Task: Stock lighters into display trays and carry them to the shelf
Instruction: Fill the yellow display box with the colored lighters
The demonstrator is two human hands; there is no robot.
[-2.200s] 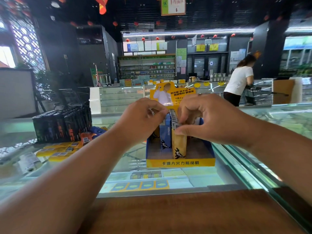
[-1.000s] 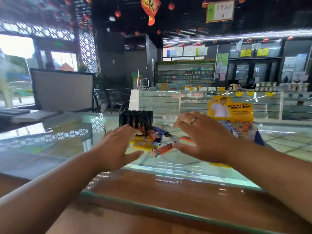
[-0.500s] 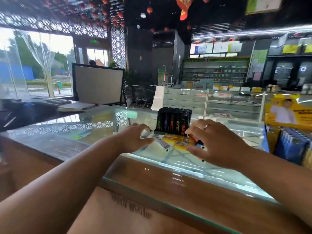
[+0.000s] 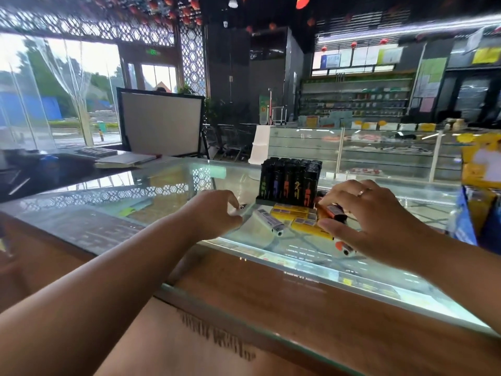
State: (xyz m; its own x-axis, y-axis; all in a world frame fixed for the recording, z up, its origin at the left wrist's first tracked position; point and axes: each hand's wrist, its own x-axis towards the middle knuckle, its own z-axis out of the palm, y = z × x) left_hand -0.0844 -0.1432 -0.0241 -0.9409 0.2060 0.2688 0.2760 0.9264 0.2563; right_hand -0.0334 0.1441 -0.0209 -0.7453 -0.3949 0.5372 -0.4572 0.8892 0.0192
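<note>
Loose lighters lie on the glass counter (image 4: 168, 196): a white one (image 4: 269, 221), several yellow ones (image 4: 294, 214) and an orange one (image 4: 343, 246) near the front. My left hand (image 4: 217, 213) pinches a white lighter (image 4: 240, 210) at its fingertips. My right hand (image 4: 371, 218) curls over the pile and grips an orange lighter (image 4: 332, 211). The yellow and blue display tray (image 4: 479, 191) with rows of lighters stands at the right edge, partly cut off.
A tray of black lighters (image 4: 290, 183) stands upright just behind the pile. A white board (image 4: 161, 122) and a keyboard (image 4: 95, 151) are at the back left. The wooden counter edge (image 4: 298, 291) runs in front of me. Glass showcases (image 4: 379, 150) stand behind.
I have turned left from the yellow tray to the loose pile. Both hands left the tray, reached over the pile, and now each has taken hold of a lighter.
</note>
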